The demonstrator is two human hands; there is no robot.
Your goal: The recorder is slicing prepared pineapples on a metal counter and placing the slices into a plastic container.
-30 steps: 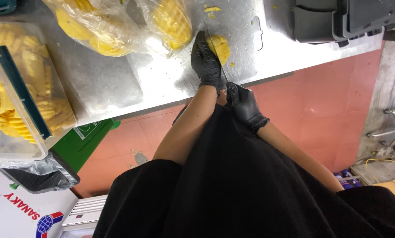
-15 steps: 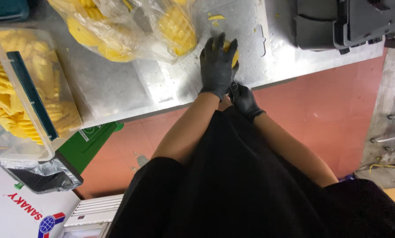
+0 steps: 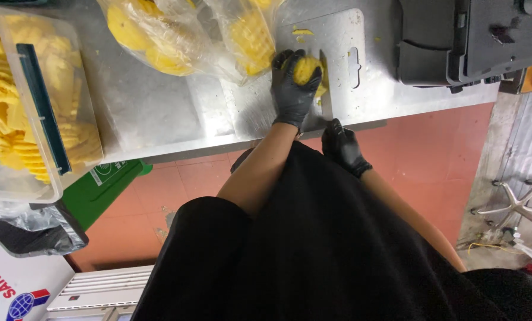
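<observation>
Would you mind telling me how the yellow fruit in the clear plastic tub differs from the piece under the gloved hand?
The fruit in the clear tub is cut into many ridged slices piled together; the fruit piece on the cutting board is one rounded chunk. The tub's fruit lies untouched at the counter's far left; the chunk is gripped by the left hand. Both are bright yellow.
</observation>
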